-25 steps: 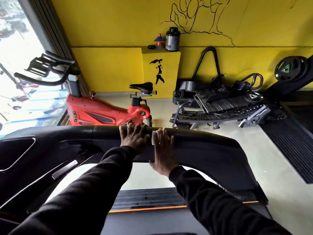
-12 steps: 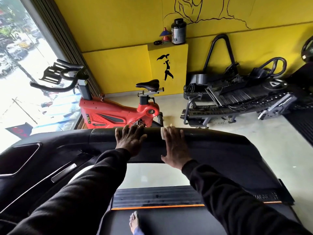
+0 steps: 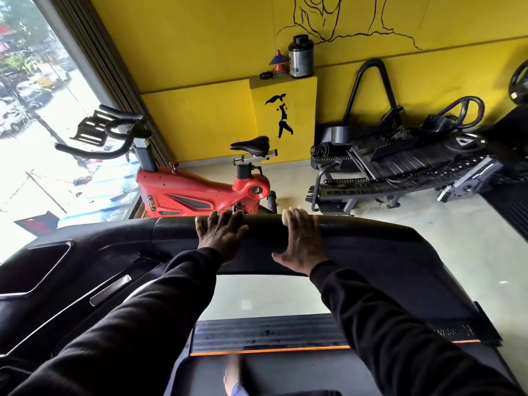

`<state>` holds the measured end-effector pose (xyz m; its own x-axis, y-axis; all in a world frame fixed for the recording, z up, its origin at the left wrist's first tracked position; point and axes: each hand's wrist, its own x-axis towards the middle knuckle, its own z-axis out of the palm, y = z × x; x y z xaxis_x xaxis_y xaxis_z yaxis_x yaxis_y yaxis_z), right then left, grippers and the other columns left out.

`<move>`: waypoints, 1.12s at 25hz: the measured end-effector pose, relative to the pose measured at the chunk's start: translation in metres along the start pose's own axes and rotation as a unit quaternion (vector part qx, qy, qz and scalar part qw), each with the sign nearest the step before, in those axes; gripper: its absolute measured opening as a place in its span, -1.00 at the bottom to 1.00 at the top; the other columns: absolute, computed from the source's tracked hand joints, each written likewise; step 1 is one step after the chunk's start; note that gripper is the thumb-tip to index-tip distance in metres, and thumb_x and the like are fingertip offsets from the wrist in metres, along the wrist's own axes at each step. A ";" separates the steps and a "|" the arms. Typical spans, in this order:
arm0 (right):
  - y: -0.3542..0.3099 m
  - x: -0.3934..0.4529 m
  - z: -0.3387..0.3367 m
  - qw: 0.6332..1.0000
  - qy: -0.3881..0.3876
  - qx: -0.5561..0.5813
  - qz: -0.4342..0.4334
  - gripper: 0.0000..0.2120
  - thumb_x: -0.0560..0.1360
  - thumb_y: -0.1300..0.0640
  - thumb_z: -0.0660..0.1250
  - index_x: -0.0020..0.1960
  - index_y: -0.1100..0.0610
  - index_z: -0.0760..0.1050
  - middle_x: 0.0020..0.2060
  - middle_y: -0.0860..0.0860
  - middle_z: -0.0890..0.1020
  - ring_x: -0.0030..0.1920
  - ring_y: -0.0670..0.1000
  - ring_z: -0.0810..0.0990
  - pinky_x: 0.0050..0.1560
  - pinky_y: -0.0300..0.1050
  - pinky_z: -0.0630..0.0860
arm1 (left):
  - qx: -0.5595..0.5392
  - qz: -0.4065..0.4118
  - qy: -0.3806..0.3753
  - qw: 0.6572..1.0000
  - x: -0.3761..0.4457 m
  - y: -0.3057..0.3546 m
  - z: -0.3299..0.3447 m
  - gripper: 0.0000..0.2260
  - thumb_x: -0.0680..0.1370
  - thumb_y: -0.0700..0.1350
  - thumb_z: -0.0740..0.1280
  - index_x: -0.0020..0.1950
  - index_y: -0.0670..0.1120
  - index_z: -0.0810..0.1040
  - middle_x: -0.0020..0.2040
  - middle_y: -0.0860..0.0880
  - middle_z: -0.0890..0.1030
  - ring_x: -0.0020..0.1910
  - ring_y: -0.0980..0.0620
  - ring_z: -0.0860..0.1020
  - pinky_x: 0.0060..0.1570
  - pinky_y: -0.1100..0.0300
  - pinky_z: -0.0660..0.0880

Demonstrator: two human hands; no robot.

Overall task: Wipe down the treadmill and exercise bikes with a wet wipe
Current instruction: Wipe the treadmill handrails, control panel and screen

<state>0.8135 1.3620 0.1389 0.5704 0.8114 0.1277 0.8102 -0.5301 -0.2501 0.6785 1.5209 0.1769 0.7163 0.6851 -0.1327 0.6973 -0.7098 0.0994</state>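
The black treadmill console (image 3: 385, 252) spans the view in front of me. My left hand (image 3: 221, 237) rests flat on its rounded top bar, fingers straight. A little to the right, my right hand (image 3: 300, 241) lies flat on the same bar. A pale sliver of the wet wipe (image 3: 287, 212) shows at its fingertips; the rest is hidden under the palm. Beyond the console, by the window, stands the red exercise bike (image 3: 200, 192) with black saddle and handlebars. The treadmill belt (image 3: 300, 375) lies below me.
A dismantled black machine (image 3: 400, 164) lies on the floor at the right against the yellow wall. A dark jar (image 3: 300, 57) and small cones sit on a yellow ledge. A large window fills the left. A bare foot (image 3: 233, 377) is on the belt.
My right hand has slid to the right along the console's top bar, away from the left hand. The left hand has stayed in place. The view has tilted down.
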 end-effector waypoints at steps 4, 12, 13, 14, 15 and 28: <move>-0.022 -0.001 0.003 0.999 -0.017 0.040 -0.003 0.04 0.30 -0.42 0.27 0.55 0.10 -0.03 0.54 0.07 0.02 0.55 0.11 -0.10 0.50 0.25 -0.14 | -0.001 0.044 -0.047 0.998 0.001 0.031 0.001 -0.53 0.67 0.14 -0.03 0.59 0.21 -0.01 0.60 0.10 -0.02 0.58 -0.14 -0.13 0.42 -0.35 -0.26; 0.012 -0.010 0.014 0.979 0.099 0.144 0.106 -0.26 0.56 -0.31 -0.16 0.44 0.18 0.35 0.45 0.13 0.37 0.50 0.13 0.24 0.48 0.19 0.04 | 0.009 0.051 -0.040 0.998 0.006 0.043 0.010 -0.53 0.67 0.20 -0.06 0.58 0.25 -0.04 0.61 0.10 -0.01 0.57 -0.10 -0.09 0.45 -0.30 -0.18; -0.001 -0.007 0.015 0.974 0.115 0.157 0.112 -0.35 0.59 -0.23 -0.12 0.40 0.18 0.41 0.41 0.13 0.43 0.46 0.15 0.31 0.45 0.23 0.11 | 0.012 0.052 -0.039 0.998 0.005 0.044 0.011 -0.53 0.66 0.21 -0.06 0.58 0.24 -0.03 0.60 0.10 0.00 0.57 -0.10 -0.07 0.45 -0.29 -0.16; -0.009 -0.010 0.021 0.977 0.126 0.148 0.084 -0.41 0.63 -0.16 -0.12 0.40 0.16 0.41 0.40 0.13 0.44 0.46 0.15 0.33 0.44 0.24 0.14 | 0.014 0.055 -0.037 0.998 0.004 0.044 0.011 -0.53 0.66 0.20 -0.06 0.58 0.24 -0.03 0.60 0.10 0.00 0.57 -0.10 -0.07 0.44 -0.29 -0.14; -0.008 -0.017 0.029 0.984 0.129 0.121 0.026 -0.43 0.66 -0.12 -0.16 0.43 0.15 0.37 0.43 0.12 0.41 0.47 0.13 0.30 0.45 0.21 0.12 | 0.016 0.057 -0.034 0.998 0.003 0.045 0.012 -0.53 0.66 0.20 -0.06 0.58 0.24 -0.03 0.61 0.10 -0.01 0.56 -0.10 -0.06 0.44 -0.29 -0.13; 0.039 -0.038 0.046 0.969 0.201 0.126 -0.074 -0.54 0.68 -0.05 -0.06 0.47 0.09 0.34 0.47 0.06 0.35 0.51 0.03 0.22 0.49 0.12 0.06 | 0.011 0.060 -0.028 0.998 0.003 0.044 0.010 -0.53 0.66 0.20 -0.06 0.58 0.23 -0.02 0.60 0.10 0.00 0.56 -0.09 -0.08 0.45 -0.26 -0.19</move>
<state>0.8171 1.3217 0.0805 0.4975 0.6860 0.5310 0.8576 -0.2966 -0.4202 0.7108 1.4903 0.1714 0.7913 0.5853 -0.1768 0.6058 -0.7897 0.0967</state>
